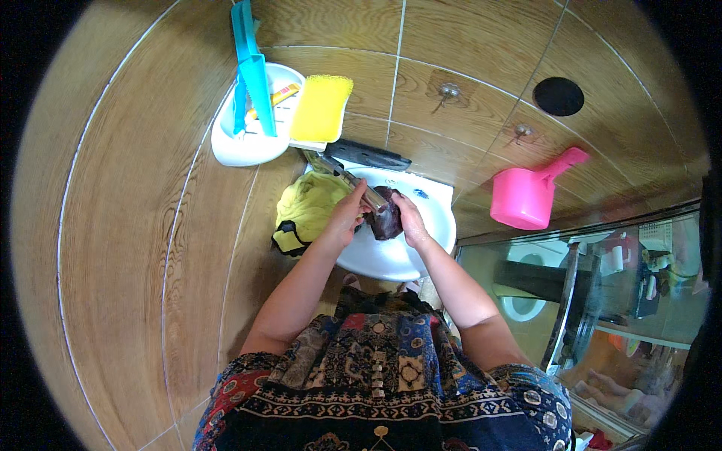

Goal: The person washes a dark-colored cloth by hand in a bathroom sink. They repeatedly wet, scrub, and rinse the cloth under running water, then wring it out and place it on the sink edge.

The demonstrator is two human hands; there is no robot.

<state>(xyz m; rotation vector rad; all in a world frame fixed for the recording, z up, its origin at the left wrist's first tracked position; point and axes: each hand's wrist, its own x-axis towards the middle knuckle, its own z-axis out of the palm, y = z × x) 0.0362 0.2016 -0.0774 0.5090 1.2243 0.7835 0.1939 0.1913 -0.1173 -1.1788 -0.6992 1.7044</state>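
A dark, wet item, its kind unclear, [387,225] is held beneath the metal tap spout [369,194], over the white washbasin [434,248]. My right hand [412,219] grips its right edge, thumb on top. My left hand [348,217] is at the left side of the spout, with its fingers by the item's upper left; part of this hand's hold is hidden by the spout. Water seems to run onto the dark surface. A yellow cloth item with black trim [310,206] lies against the basin's left side.
A white corner shelf [225,149] holds a turquoise plastic tool [256,84] and an orange tube [285,94]. Beside it stands a yellow sponge [321,110]. A pink dipper [522,197] hangs at the right wall, near a glass partition [485,253]. A dark bar-shaped object [369,155] lies behind the basin.
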